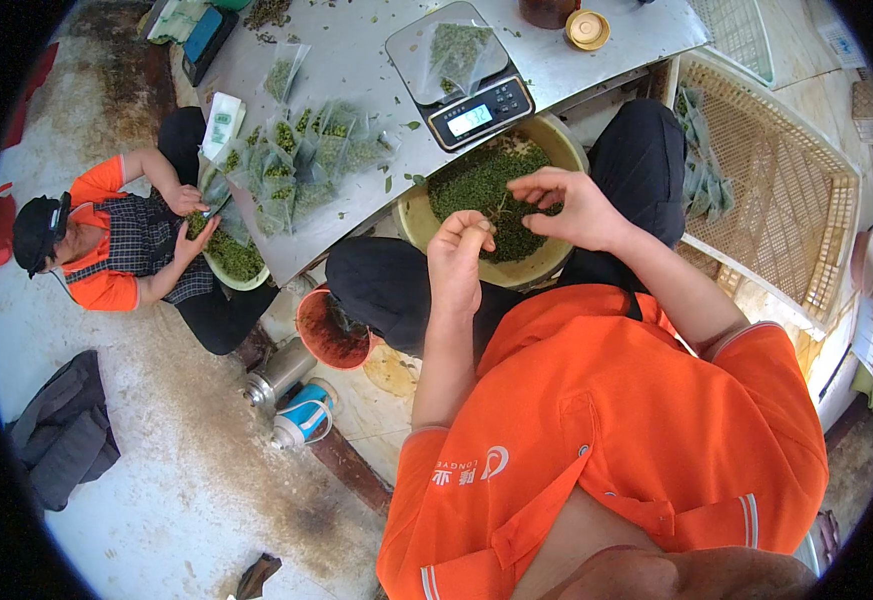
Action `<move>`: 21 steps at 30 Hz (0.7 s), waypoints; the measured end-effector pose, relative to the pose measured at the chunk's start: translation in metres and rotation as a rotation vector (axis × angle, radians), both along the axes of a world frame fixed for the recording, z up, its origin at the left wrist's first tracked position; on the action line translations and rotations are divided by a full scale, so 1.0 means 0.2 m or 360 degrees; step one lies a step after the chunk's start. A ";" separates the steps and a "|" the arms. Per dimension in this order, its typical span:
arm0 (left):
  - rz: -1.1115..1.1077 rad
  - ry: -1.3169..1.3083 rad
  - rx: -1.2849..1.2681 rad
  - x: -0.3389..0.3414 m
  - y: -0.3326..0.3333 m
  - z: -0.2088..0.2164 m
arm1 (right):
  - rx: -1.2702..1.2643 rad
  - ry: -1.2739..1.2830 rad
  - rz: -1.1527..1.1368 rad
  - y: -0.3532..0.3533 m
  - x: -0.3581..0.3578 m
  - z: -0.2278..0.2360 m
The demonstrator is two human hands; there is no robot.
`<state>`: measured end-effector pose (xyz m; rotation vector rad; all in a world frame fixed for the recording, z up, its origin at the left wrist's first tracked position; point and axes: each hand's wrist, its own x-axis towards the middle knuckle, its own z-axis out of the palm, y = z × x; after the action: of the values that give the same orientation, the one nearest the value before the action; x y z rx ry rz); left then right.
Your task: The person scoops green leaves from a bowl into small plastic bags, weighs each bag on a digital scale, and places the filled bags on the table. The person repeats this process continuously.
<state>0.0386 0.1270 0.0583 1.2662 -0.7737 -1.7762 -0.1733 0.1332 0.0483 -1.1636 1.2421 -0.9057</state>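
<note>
Both my hands are raised over a pale yellow basin (574,150) filled with small green leafy bits (471,185). My left hand (459,250) is closed in a pinch at the basin's near left side; whatever its fingertips hold is too small to make out. Opposite it, my right hand (576,208) has thumb and fingers curved and apart, with no object visible between them. Some thin pale stems show between the two hands, but I cannot tell whether either touches them. Beyond the basin, a digital scale (476,118) bears a clear bag of green leaves (458,55).
On the metal table (371,195) lie several filled clear bags (301,160). A co-worker (116,225) at left handles greens over another basin (236,262). A red bucket (334,335) and a blue flask (304,412) stand near my left knee; a plastic crate (771,165) is at right.
</note>
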 end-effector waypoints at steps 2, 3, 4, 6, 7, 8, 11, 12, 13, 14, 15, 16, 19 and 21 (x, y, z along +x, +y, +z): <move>0.0023 -0.0075 -0.0027 -0.02 0.01 0.00 | 0.0023 -0.0010 0.0116 0.02 0.01 0.05; 0.0034 -0.0113 -0.0040 -0.03 0.01 0.00 | 0.0155 -0.0112 0.0113 0.03 0.03 0.04; 0.0023 -0.0154 -0.0082 -0.04 0.01 0.00 | 0.0285 -0.0218 0.0109 0.04 0.05 0.05; 0.0004 -0.0237 -0.0166 -0.05 0.02 -0.01 | 0.0483 -0.0345 0.0060 0.04 0.08 0.07; 0.0008 -0.0218 -0.0176 -0.05 0.02 -0.02 | 0.0458 -0.0389 0.0007 0.05 0.09 0.06; 0.0014 -0.0199 -0.0186 -0.05 0.02 -0.03 | 0.0432 -0.0433 -0.0044 0.05 0.10 0.04; 0.0024 -0.0246 -0.0169 -0.02 0.04 -0.02 | 0.0456 -0.0425 -0.0103 0.06 0.11 0.01; 0.0029 -0.0278 -0.0154 -0.01 0.05 -0.02 | 0.0481 -0.0397 -0.0103 0.06 0.11 0.01; 0.0167 -0.0271 -0.0162 0.03 0.05 -0.02 | 0.0468 -0.0315 -0.0070 0.05 0.11 0.01; 0.0307 -0.0262 -0.0170 0.08 0.05 -0.04 | 0.0453 -0.0232 -0.0035 0.05 0.10 0.00; 0.0450 -0.0253 -0.0178 0.15 0.05 -0.06 | 0.0438 -0.0147 0.0002 0.05 0.09 -0.01; 0.0581 -0.0272 -0.0229 0.25 0.06 -0.08 | 0.0212 -0.0040 0.0032 0.05 0.07 -0.01; 0.1151 -0.0481 -0.0326 0.61 0.06 -0.04 | 0.0115 0.0016 -0.0082 0.08 0.03 -0.11; 0.1411 -0.0422 -0.0341 0.88 0.10 -0.05 | 0.0311 -0.0272 -0.0240 0.07 -0.02 -0.13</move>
<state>0.2143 0.1472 0.0483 1.4074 -0.4103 -0.8068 -0.1780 0.1472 0.0226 -0.8297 1.2593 -0.9511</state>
